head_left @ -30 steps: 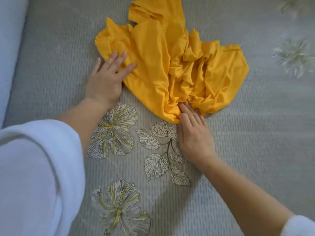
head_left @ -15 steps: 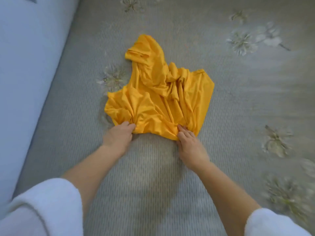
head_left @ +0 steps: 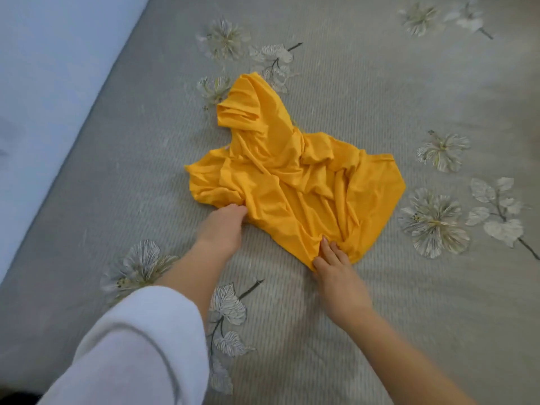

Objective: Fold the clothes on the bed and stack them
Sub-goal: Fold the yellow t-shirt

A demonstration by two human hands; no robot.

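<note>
The left hand point(head_left: 222, 230) grasps the near left edge of the yellow garment point(head_left: 292, 182), its fingers curled under so that only the back of the hand and the thumb show against the cloth. The right hand point(head_left: 340, 276) is at the near corner of the same garment, with its fingers lying fairly straight over the hem and the thumb beside the edge. Creases run out from the fingertips, but I cannot tell whether it pinches the cloth or only presses on it.

The garment lies crumpled and unfolded on the grey ribbed bed cover point(head_left: 380, 331), roughly in the middle of the view, with one bunched lobe reaching away from the person. A large embroidered flower point(head_left: 434, 223) sits just beside its right edge, and a smaller flower point(head_left: 214, 88) is near the far lobe. A leaf sprig point(head_left: 230, 305) lies between the two forearms. A white sleeve point(head_left: 131, 352) covers the left arm in the near foreground, and a pale blue surface point(head_left: 43, 83) runs along the left. Nothing lies on the garment or between it and the hands.

A second ago the left hand lay flat with straight fingers on the garment's left part; now it is curled at the edge. Since half a second ago both hands have kept their places on the near edge, while the right side of the garment has spread wider.
</note>
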